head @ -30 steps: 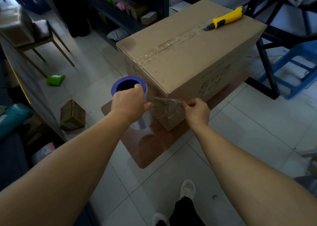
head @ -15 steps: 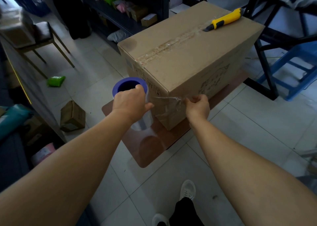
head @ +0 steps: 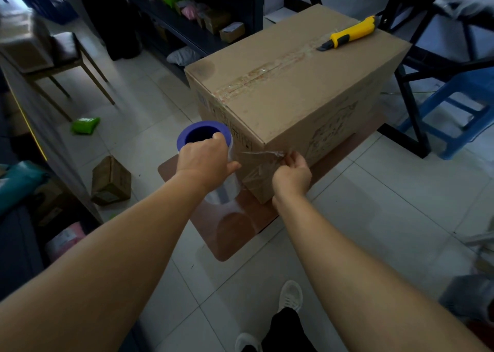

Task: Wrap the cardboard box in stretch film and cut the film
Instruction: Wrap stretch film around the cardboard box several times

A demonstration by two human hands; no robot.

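Now, change: my right hand (head: 292, 171) has carried the film tail (head: 260, 156) past the cardboard box (head: 296, 95) corner.
Fingers: right pinch crinkled film; left hand (head: 204, 160) wraps the blue-cored roll (head: 207, 148).

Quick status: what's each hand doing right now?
Left hand: closed round the film roll, holding it upright beside the cardboard box.
Right hand: pinching the loose film end at the box's near corner.

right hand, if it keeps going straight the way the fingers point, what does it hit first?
Most likely the cardboard box: the right hand pinches the stretch film at the near corner, its fingers aimed at the box's side wall. Depth is unclear, but they look almost against it.
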